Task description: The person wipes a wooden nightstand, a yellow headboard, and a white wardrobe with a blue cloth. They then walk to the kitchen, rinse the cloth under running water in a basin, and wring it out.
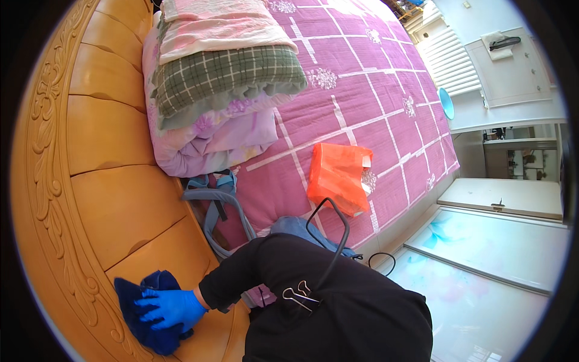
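Note:
My right hand, in a blue glove, lies with bent, slightly spread fingers on a dark blue cloth. The cloth is bunched under the palm against the orange padded headboard at the lower left. Its carved border curves along the left rim. A black sleeve runs from the wrist to the torso. On the dark clothing sits a metal binder clip beside a black cable. My left hand is out of view.
A bed with a pink checked cover fills the upper middle. It bears folded quilts and an orange plastic bag. Blue straps lie near the headboard. At right are glossy panels, a door and a blue basin.

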Action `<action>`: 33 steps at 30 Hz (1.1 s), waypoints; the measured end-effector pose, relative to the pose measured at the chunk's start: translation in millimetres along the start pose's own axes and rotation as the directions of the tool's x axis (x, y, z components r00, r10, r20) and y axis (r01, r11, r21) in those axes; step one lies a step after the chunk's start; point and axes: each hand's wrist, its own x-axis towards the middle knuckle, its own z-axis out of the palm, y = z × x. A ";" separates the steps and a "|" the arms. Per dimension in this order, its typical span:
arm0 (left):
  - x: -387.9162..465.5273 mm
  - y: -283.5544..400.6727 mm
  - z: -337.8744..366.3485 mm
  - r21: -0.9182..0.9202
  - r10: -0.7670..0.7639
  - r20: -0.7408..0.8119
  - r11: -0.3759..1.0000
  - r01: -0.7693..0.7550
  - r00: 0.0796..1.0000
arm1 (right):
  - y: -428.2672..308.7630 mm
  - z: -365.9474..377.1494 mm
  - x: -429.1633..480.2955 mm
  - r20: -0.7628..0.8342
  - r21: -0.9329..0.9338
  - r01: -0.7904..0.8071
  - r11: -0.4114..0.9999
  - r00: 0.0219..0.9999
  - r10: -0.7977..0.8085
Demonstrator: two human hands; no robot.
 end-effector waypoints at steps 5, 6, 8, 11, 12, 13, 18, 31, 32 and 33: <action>-12.9 -10.7 -7.4 -0.030 -0.026 -0.016 0.999 0.025 1.000 | -4.3 15.3 -27.7 0.126 -0.051 0.232 0.971 0.966 -0.225; -15.7 -13.9 -10.6 -0.029 -0.035 -0.002 0.999 0.035 0.999 | 10.4 8.2 -28.1 0.107 -0.129 0.239 0.962 0.968 -0.226; -24.6 -24.1 -27.5 -0.009 -0.074 0.018 0.997 0.074 0.997 | 44.5 -14.4 -27.5 0.030 -0.145 0.009 0.989 1.000 -0.005; -50.9 -42.4 -70.3 0.056 -0.185 0.076 0.982 0.181 0.980 | 120.5 -56.0 -2.6 -0.257 -0.206 -0.276 0.939 0.941 0.220; -59.4 -46.4 -82.4 0.069 -0.223 0.092 0.974 0.217 0.970 | 146.3 -67.7 13.2 -0.375 -0.207 -0.181 0.961 0.923 0.092; -64.2 -50.6 -92.8 0.079 -0.249 0.108 0.967 0.241 0.962 | 168.6 -80.2 28.0 -0.422 -0.197 -0.120 0.973 0.906 0.026; -72.6 -53.8 -106.0 0.089 -0.276 0.121 0.960 0.266 0.954 | 222.3 -124.9 70.9 -0.565 0.371 -0.226 0.901 0.715 0.412; -82.4 -63.9 -104.0 0.015 -0.338 0.119 0.941 0.339 0.933 | 134.1 16.6 -141.0 -0.098 0.944 -0.313 0.107 0.046 0.994; -81.5 -63.1 -104.0 0.006 -0.329 0.117 0.944 0.331 0.937 | 124.1 37.7 -152.8 -0.186 0.861 -0.499 0.095 -0.135 0.973; -80.5 -61.6 -104.8 0.006 -0.328 0.123 0.944 0.330 0.937 | 106.8 46.5 -167.0 -0.041 0.935 -0.355 -0.025 -0.176 0.983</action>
